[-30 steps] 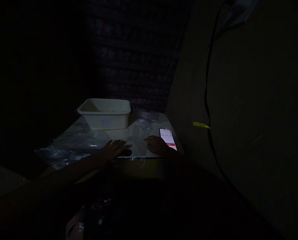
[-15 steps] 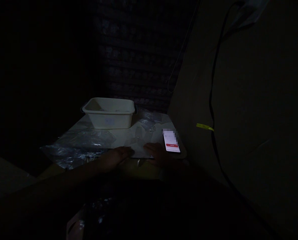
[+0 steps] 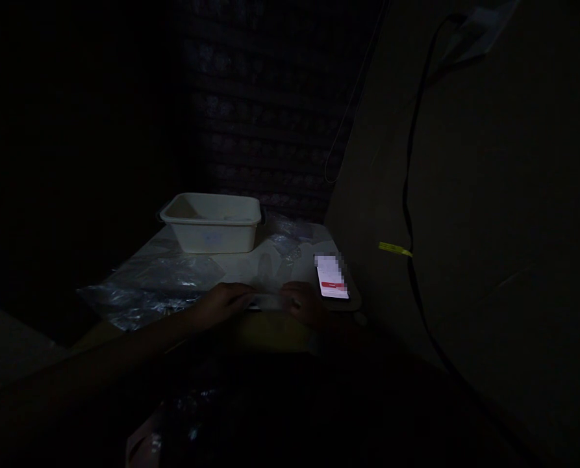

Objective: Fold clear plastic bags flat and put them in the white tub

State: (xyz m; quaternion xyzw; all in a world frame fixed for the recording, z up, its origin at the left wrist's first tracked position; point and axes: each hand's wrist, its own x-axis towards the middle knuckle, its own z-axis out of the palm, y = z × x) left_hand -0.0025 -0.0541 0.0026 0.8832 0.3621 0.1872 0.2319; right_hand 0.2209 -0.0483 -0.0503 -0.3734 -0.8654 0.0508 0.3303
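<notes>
In dim light, my left hand [image 3: 224, 302] and my right hand [image 3: 304, 303] are at the front edge of a pale table [image 3: 241, 265]. Between them stretches a small, thin, whitish piece [image 3: 270, 301], perhaps clear plastic, with an end at the fingers of each hand. The fingers of both hands are closed on it. Just right of my right hand lies a lit phone [image 3: 332, 278]. A cream tub [image 3: 216, 234] with dark side handles stands at the back left of the table.
Crumpled clear plastic [image 3: 148, 296] hangs over the table's left front corner. More plastic [image 3: 287, 235] lies right of the tub. A black cable [image 3: 409, 195] with a yellow tag [image 3: 391, 248] runs down the right wall.
The whitish piece now shows raised between my hands, and my fingers have closed at its ends. The view has shifted slightly; the tub and the phone stay in place on the table.
</notes>
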